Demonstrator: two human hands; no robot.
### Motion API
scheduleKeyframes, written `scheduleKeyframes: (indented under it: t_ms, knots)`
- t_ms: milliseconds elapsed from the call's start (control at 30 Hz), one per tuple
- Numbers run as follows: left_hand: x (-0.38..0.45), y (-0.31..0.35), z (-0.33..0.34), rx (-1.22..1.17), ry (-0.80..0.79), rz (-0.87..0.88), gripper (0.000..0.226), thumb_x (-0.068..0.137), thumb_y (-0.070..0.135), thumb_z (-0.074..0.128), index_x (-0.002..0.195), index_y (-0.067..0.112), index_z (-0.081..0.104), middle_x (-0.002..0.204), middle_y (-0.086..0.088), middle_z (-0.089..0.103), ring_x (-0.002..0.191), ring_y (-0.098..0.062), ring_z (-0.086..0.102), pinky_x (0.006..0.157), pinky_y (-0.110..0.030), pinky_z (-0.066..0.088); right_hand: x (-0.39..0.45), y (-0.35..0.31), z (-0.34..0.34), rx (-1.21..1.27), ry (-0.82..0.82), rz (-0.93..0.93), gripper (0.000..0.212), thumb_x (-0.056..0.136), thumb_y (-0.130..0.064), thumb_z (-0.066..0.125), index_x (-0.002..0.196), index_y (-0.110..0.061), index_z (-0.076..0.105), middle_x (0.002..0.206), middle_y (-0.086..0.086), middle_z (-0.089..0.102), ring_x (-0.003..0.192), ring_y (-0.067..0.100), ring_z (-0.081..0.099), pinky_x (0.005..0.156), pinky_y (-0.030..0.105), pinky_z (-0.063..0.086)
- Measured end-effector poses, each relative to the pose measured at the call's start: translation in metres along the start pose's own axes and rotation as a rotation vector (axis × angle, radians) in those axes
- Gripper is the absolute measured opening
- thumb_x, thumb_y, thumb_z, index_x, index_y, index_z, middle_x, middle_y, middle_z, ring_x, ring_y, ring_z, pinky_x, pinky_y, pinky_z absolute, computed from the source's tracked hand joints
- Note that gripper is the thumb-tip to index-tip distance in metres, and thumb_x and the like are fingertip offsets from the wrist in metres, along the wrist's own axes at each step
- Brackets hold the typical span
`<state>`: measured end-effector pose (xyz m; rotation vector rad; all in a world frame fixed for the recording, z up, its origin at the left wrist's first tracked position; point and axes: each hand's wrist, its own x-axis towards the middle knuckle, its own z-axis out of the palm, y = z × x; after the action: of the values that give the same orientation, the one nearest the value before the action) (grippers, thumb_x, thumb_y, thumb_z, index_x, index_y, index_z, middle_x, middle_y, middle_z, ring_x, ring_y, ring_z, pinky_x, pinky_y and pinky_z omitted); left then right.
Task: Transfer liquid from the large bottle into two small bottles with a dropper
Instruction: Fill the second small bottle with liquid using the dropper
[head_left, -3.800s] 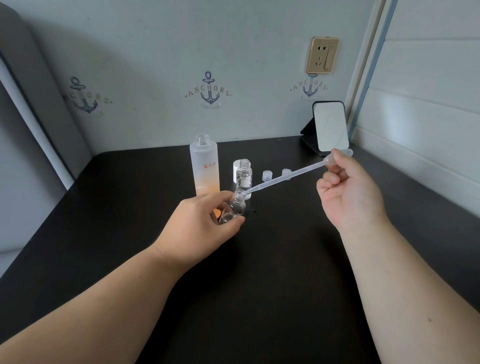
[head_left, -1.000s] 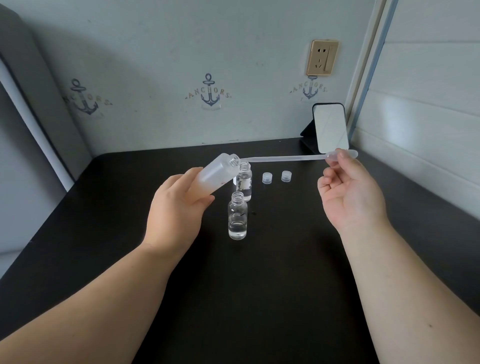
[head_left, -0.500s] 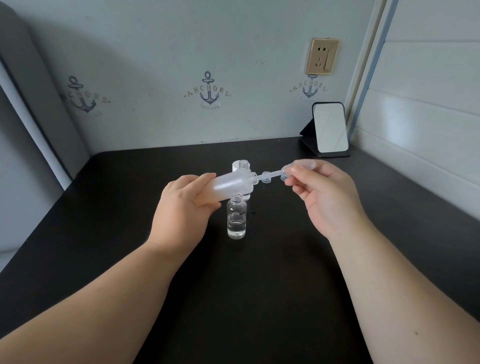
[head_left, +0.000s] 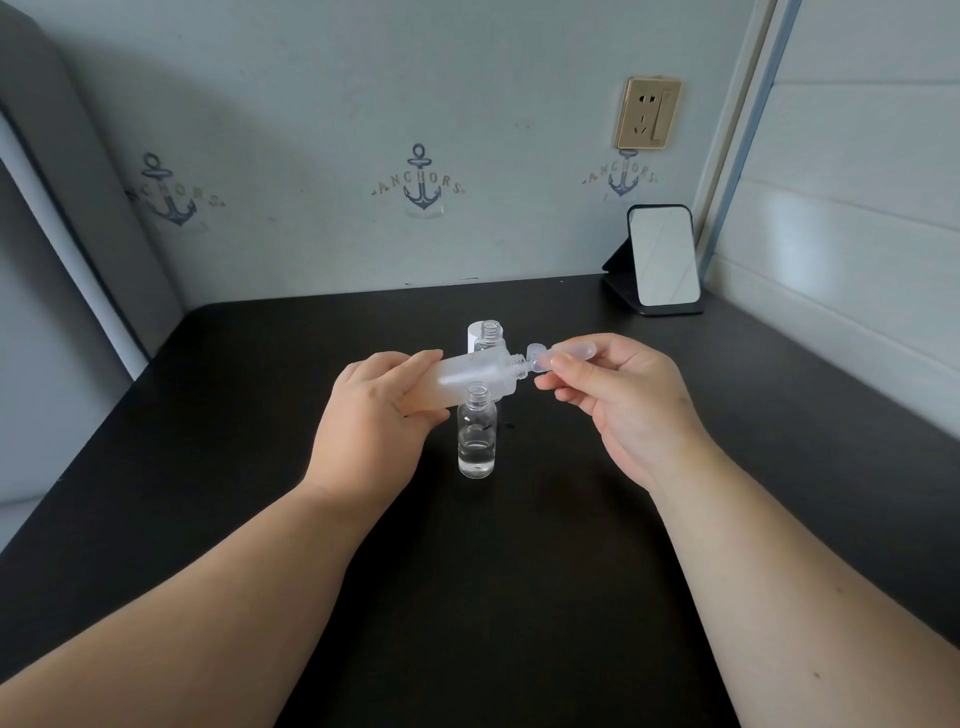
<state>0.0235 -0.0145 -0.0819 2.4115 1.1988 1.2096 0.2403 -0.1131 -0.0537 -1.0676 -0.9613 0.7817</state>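
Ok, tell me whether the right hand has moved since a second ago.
Yes. The right hand, pinching the dropper, has come left and down, away from the mirror and up to the mouth of the large bottle.

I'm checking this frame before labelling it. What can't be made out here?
- Head view: the dropper stem is inside the large bottle; frosted plastic hides its tip.
- The far small bottle is mostly behind the large bottle, so its level is unseen.
- The right hand covers the small caps.
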Motion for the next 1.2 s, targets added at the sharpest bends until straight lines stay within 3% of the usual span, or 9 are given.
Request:
scheduleKeyframes:
  t_ms: [267, 367, 500, 700, 800, 933, 1100, 1200]
  knots:
    - [0.000, 0.001, 0.000, 0.000, -0.004, -0.018, 0.056, 0.084, 0.019, 0.080, 0.136, 0.028, 0.062, 0.113, 0.022, 0.050, 0.114, -0.018, 0.047, 0.094, -0.024, 0.032, 0.003, -0.004, -0.009, 0.120, 0.036, 0.015, 0.004, 0.088, -0.014, 0.074, 0.089, -0.013, 0.078, 0.096, 0.010, 0.078, 0.084, 0.020, 0.074, 0.072, 0.022, 0.055]
    - [0.000, 0.001, -0.001, -0.009, -0.002, -0.018, 0.056, 0.084, 0.019, 0.080, 0.136, 0.028, 0.063, 0.113, 0.022, 0.050, 0.113, -0.018, 0.047, 0.093, -0.024, 0.032, 0.004, -0.004, -0.011, 0.178, 0.047, 0.024, 0.018, 0.079, -0.024, 0.077, 0.091, -0.011, 0.076, 0.095, 0.008, 0.078, 0.082, 0.020, 0.073, 0.070, 0.022, 0.055]
    - [-0.001, 0.001, -0.002, -0.008, -0.001, -0.025, 0.056, 0.084, 0.019, 0.080, 0.136, 0.028, 0.062, 0.113, 0.022, 0.050, 0.113, -0.016, 0.046, 0.093, -0.024, 0.031, 0.004, -0.006, -0.013, 0.212, 0.057, 0.038, 0.032, 0.079, -0.024, 0.075, 0.103, -0.002, 0.070, 0.093, 0.005, 0.077, 0.081, 0.018, 0.073, 0.070, 0.021, 0.055]
    - [-0.001, 0.001, -0.002, -0.014, 0.001, -0.040, 0.056, 0.083, 0.020, 0.081, 0.136, 0.029, 0.063, 0.117, 0.016, 0.057, 0.111, -0.018, 0.047, 0.092, -0.025, 0.032, 0.006, -0.009, -0.018, 0.302, 0.118, 0.064, 0.020, 0.089, -0.016, 0.070, 0.106, -0.004, 0.069, 0.093, 0.005, 0.076, 0.080, 0.019, 0.072, 0.069, 0.022, 0.055]
    - [-0.001, 0.001, -0.002, -0.016, -0.001, -0.054, 0.057, 0.082, 0.019, 0.082, 0.135, 0.028, 0.063, 0.117, 0.014, 0.058, 0.112, -0.020, 0.049, 0.093, -0.026, 0.034, 0.007, -0.010, -0.022, 0.376, 0.151, 0.070, 0.009, 0.095, -0.013, 0.066, 0.097, -0.010, 0.074, 0.091, 0.004, 0.076, 0.079, 0.018, 0.072, 0.069, 0.023, 0.055]
    - [-0.001, 0.001, -0.004, -0.022, 0.001, -0.066, 0.057, 0.082, 0.018, 0.081, 0.136, 0.027, 0.062, 0.116, 0.016, 0.057, 0.113, -0.020, 0.050, 0.094, -0.027, 0.034, 0.007, -0.013, -0.027, 0.446, 0.172, 0.057, 0.022, 0.095, -0.018, 0.067, 0.078, -0.016, 0.080, 0.088, 0.001, 0.074, 0.079, 0.016, 0.071, 0.071, 0.022, 0.054]
    - [0.000, 0.000, -0.006, -0.028, 0.008, -0.105, 0.057, 0.083, 0.020, 0.080, 0.136, 0.027, 0.061, 0.120, 0.009, 0.061, 0.113, -0.020, 0.052, 0.097, -0.031, 0.040, 0.010, -0.012, -0.033, 0.603, 0.299, 0.073, 0.020, 0.094, -0.016, 0.069, 0.077, -0.014, 0.079, 0.086, 0.003, 0.074, 0.076, 0.016, 0.070, 0.067, 0.023, 0.053]
    - [0.001, -0.001, -0.008, -0.043, 0.010, -0.148, 0.054, 0.085, 0.025, 0.076, 0.137, 0.029, 0.059, 0.113, 0.013, 0.058, 0.106, -0.013, 0.053, 0.091, -0.027, 0.040, 0.011, -0.011, -0.036, 0.640, 0.363, 0.086, 0.025, 0.094, -0.015, 0.070, 0.070, -0.013, 0.078, 0.084, 0.000, 0.075, 0.076, 0.014, 0.071, 0.068, 0.022, 0.053]
